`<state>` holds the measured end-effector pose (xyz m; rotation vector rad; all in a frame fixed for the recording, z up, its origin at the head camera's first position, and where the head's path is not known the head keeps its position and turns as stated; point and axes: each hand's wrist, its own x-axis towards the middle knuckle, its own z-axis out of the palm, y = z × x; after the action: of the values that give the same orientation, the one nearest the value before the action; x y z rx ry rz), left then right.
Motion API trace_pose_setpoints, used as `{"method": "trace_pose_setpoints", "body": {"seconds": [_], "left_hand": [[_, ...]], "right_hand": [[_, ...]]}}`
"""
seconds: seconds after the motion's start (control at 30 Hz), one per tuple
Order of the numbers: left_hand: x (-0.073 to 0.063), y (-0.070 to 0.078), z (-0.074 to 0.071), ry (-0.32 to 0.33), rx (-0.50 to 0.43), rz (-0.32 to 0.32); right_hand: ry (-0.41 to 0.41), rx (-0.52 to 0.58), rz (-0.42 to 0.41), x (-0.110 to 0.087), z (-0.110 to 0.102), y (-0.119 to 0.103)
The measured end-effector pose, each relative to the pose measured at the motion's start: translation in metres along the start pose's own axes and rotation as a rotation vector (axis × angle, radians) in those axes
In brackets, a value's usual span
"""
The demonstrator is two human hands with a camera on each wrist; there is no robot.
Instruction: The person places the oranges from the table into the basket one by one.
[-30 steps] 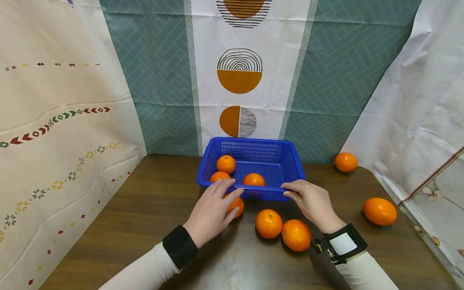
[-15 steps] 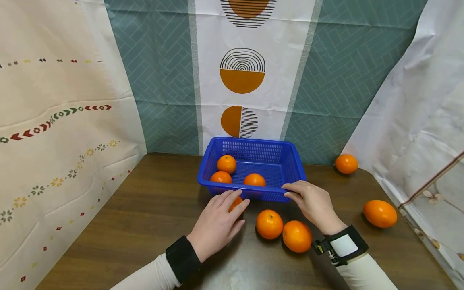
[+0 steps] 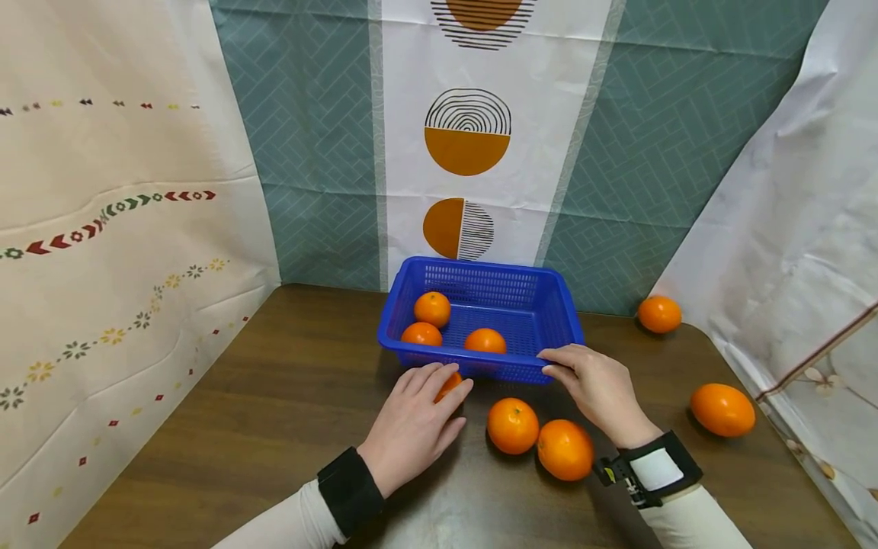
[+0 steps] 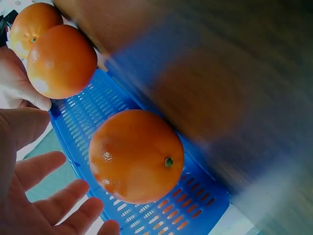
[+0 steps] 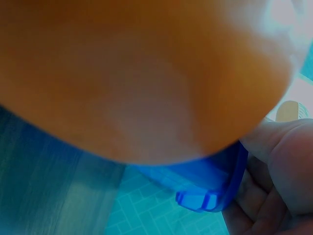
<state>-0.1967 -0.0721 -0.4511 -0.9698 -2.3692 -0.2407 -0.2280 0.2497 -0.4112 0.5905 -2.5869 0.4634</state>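
Note:
A blue plastic basket (image 3: 480, 366) stands at the back of the table, with an orange (image 3: 432, 309) at its left rear, a second orange (image 3: 421, 334) before that and a third orange (image 3: 485, 341) near its front wall. My right hand (image 3: 600, 389) pinches the basket's front rim near the right corner. My left hand (image 3: 418, 427) hovers with spread, slightly bent fingers over another orange (image 4: 137, 156) in front of the basket. In the left wrist view a gap shows between those fingers and the orange. The hand partly hides this orange in the head view.
Two oranges touch on the table between the hands: a left one (image 3: 512, 425) and a right one (image 3: 565, 450). Farther right lie an orange (image 3: 722, 409) and, at the back corner, another orange (image 3: 659, 314). Hanging cloth (image 3: 329, 152) borders the table behind and at both sides.
My left hand has drawn back from the basket's front rim, slightly down and right, uncovering the left front orange inside. My right hand keeps its hold on the rim.

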Motion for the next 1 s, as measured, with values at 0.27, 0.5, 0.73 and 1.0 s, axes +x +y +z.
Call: {"method": "trace_pose_setpoints", "body": {"seconds": [0.27,0.5,0.73,1.0], "left_hand": [[0.001,-0.003,0.003,-0.034,-0.012,-0.033],[0.004,-0.008,0.005,-0.052,-0.015,-0.049],[0.006,-0.011,0.007,-0.050,0.005,-0.038],[0.005,-0.011,0.008,-0.065,0.003,-0.042]], "right_hand": [[0.022,-0.001,-0.014,-0.001,0.002,0.002],[0.026,-0.006,-0.011,-0.001,0.003,0.003],[0.031,-0.003,-0.013,-0.002,0.002,0.002],[0.022,-0.001,-0.003,-0.002,0.001,0.002]]}}
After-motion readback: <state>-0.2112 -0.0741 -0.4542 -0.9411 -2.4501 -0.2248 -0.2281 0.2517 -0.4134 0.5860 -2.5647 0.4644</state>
